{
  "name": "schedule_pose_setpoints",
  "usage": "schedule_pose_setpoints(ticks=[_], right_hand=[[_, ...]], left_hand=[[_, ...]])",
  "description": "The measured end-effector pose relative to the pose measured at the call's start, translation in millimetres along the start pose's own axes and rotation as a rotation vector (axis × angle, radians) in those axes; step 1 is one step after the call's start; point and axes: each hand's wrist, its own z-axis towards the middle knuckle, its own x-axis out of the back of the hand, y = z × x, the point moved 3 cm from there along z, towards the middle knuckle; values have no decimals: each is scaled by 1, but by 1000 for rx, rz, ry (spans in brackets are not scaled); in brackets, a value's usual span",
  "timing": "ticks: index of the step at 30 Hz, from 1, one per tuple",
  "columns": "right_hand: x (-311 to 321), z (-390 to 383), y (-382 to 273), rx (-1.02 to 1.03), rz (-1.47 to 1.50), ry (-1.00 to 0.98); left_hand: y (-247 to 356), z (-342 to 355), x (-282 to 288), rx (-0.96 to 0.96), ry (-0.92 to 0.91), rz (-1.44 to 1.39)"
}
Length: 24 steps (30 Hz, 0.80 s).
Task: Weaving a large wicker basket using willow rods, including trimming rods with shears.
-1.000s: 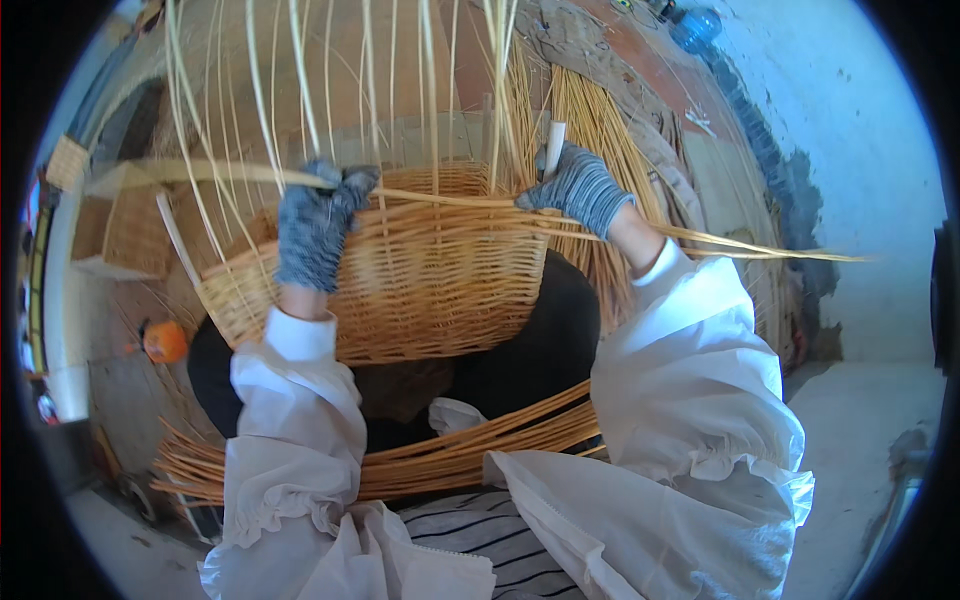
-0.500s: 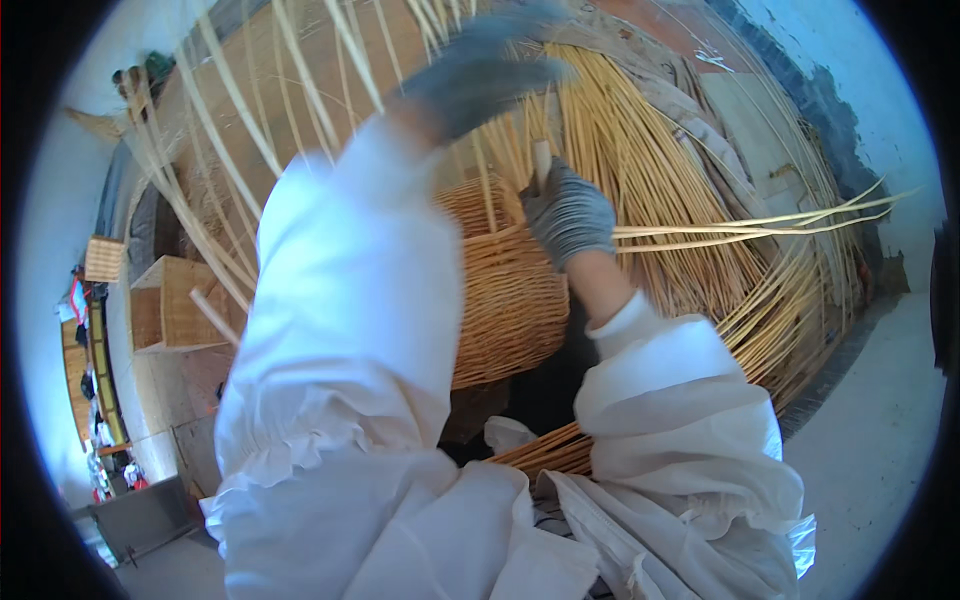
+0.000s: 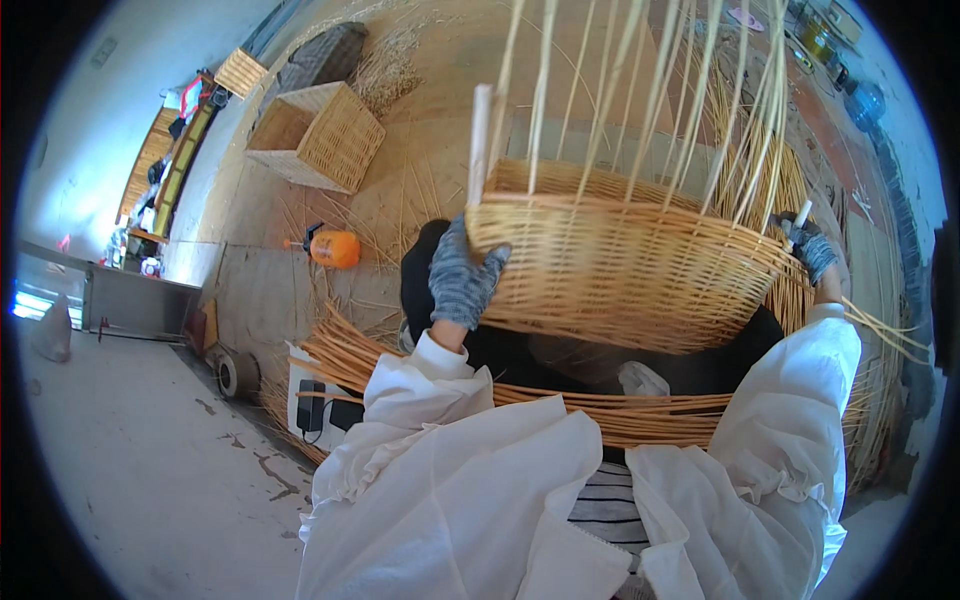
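Observation:
A partly woven wicker basket (image 3: 620, 270) is held in front of me, tilted, with several long pale stakes (image 3: 600, 110) rising from its rim. My left hand (image 3: 467, 273), in a grey knit glove, grips the basket's left corner, just below a thick pale corner stick (image 3: 480, 140). At the far right corner my right hand (image 3: 812, 250), gloved the same way, is closed round the rim beside another short stick (image 3: 802, 213). Some loose rods (image 3: 885, 328) stick out to the right under that hand. Its fingers are partly hidden behind the corner.
A bundle of brown rods (image 3: 640, 418) lies across my lap. Beyond my left hand are an orange spray bottle (image 3: 334, 249) and a finished square wicker basket (image 3: 335, 135) on its side. A heap of pale rods (image 3: 790, 180) lies behind the basket at right.
The basket has swung round, its long side now facing me. My left hand has come down from the stakes to the left corner; my right hand has moved further right with its corner.

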Motion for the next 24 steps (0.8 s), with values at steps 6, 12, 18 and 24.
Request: schedule_pose_setpoints(ticks=[6, 12, 18, 24], right_hand=[[59, 44, 51, 106, -41, 272], [42, 9, -5, 230, -284, 477], [-252, -195, -49, 566, -452, -135], [-400, -298, 30, 754, -944, -650]], left_hand=[[-7, 35, 16, -94, -413, -603], [-52, -18, 106, -42, -264, -599], [-99, -103, 171, -70, -505, 356], [-131, -111, 170, -200, -463, 282]])
